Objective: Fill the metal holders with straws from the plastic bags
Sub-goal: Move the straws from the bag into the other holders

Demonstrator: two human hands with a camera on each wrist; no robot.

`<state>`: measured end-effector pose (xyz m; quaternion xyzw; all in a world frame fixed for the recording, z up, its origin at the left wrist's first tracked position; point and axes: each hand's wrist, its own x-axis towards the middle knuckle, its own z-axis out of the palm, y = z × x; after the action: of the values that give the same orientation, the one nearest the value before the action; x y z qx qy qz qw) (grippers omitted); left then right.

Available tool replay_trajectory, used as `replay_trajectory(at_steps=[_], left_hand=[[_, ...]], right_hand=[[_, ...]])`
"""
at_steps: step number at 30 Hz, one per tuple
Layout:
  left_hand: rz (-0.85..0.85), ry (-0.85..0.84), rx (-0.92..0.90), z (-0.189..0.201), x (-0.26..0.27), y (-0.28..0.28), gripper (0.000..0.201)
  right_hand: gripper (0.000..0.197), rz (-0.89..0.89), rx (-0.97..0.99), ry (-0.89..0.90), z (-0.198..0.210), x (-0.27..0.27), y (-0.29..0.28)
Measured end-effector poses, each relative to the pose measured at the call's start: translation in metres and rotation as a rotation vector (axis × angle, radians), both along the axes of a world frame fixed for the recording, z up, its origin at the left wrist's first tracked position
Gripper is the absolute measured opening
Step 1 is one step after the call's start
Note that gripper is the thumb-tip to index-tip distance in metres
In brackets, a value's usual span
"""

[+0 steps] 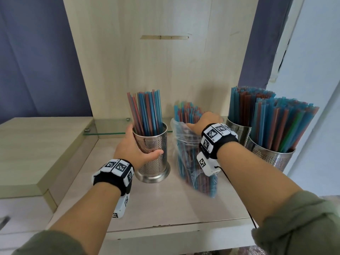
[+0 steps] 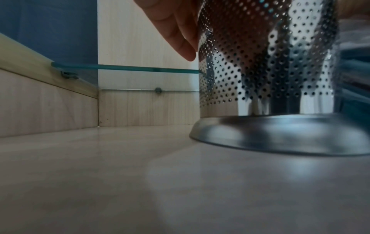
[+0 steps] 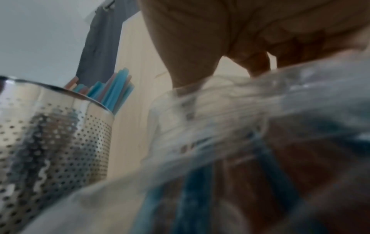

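A perforated metal holder (image 1: 155,155) stands on the shelf left of centre, partly filled with blue and red straws (image 1: 147,113). My left hand (image 1: 136,144) grips its wall, thumb in front and fingers behind; the left wrist view shows the holder (image 2: 266,71) close up with the fingers (image 2: 180,31) against it. To the right, a clear plastic bag (image 1: 189,155) holds more blue and red straws (image 1: 187,112) that stick out of its mouth. My right hand (image 1: 204,122) grips the bunch at the bag's opening. The right wrist view shows the bag (image 3: 230,126) blurred under the palm.
Two more metal holders (image 1: 237,128) (image 1: 272,157) packed with straws stand at the right end of the shelf (image 1: 165,203). A glass ledge (image 1: 106,126) runs along the back, against a wooden panel (image 1: 161,61). A raised wooden step (image 1: 36,150) borders the left side.
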<state>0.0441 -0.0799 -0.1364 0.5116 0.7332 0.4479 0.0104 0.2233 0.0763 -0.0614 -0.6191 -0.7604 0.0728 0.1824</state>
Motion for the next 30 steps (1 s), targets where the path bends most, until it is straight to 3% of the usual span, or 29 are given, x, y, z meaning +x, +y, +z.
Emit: replay_trajectory(at_steps=[2,5,8,13,19,24,28,30], left_hand=[[0.004,0.004,-0.003,0.0,0.0,0.001,0.119],[0.004,0.004,0.001,-0.002,-0.003,0.002,0.12],[0.008,-0.004,0.006,-0.003,-0.003,0.003,0.118],[0.017,-0.004,0.011,-0.004,-0.003,0.003,0.118],[0.012,-0.008,0.013,-0.002,-0.002,0.003,0.118],[-0.007,-0.022,0.023,-0.001,0.0,0.001,0.118],[-0.007,-0.026,0.018,-0.001,-0.001,0.001,0.117],[-0.006,-0.027,0.011,-0.001,-0.001,0.001,0.117]], right_hand=[[0.087,-0.085,0.045,0.174,-0.007,0.002,-0.004],[0.112,-0.086,-0.09,0.412,-0.022,0.005,-0.013],[0.137,-0.052,-0.176,0.426,-0.037,0.005,-0.012],[0.152,-0.096,-0.227,0.331,-0.043,-0.003,0.0],[0.144,-0.018,-0.27,0.523,-0.036,-0.009,0.01],[0.116,0.108,-0.078,0.693,-0.025,-0.016,0.019],[0.112,0.201,0.093,0.748,-0.021,-0.021,0.024],[0.117,0.215,0.124,0.685,-0.024,-0.021,0.025]])
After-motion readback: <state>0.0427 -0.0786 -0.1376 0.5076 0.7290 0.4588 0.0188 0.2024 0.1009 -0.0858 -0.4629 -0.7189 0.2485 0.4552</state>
